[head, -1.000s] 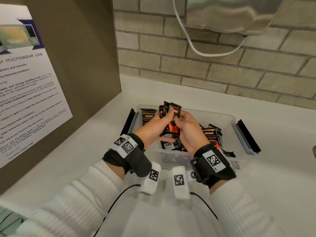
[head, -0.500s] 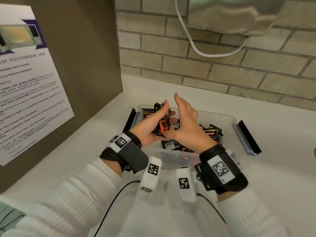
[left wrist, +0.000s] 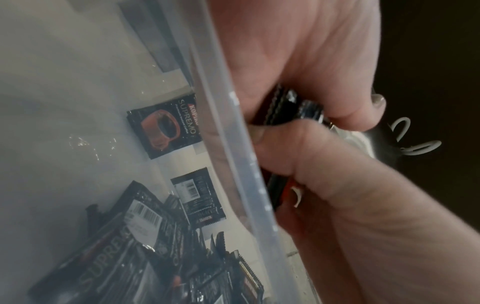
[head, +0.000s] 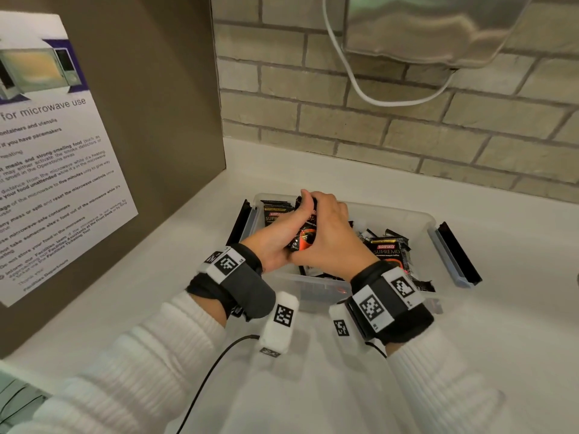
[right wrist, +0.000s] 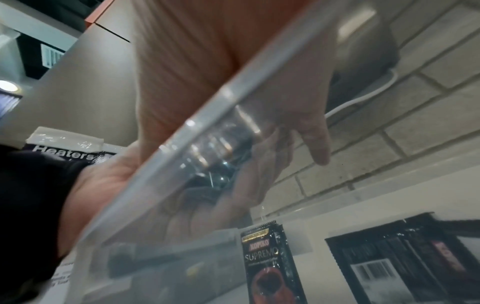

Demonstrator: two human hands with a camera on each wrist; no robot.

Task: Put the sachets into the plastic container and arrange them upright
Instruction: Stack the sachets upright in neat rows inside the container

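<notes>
A clear plastic container [head: 394,211] stands on the white counter, with black Kopiko sachets [head: 387,252] lying loose in its right half. One sachet [head: 275,214] stands against the left end wall. Over the left half, my left hand [head: 275,242] grips a bundle of sachets [head: 304,241] from the left. My right hand [head: 332,236] wraps over the bundle's top and right side. In the left wrist view, curled fingers [left wrist: 350,111] hold the sachet edges [left wrist: 283,107] just above the container rim [left wrist: 233,144]. The right wrist view shows the standing sachet [right wrist: 267,259] through the wall.
Black latch handles [head: 460,255] stick out at both ends of the container. A brown panel with a microwave notice [head: 47,151] stands to the left. The brick wall [head: 344,120], a metal appliance [head: 423,26] and its white cable [head: 360,92] lie behind. White counter [head: 470,339] stretches to the right.
Half a second ago my right hand was flat and open beside the bundle; now it has closed over it. Both hands have moved the bundle slightly towards the container's left end.
</notes>
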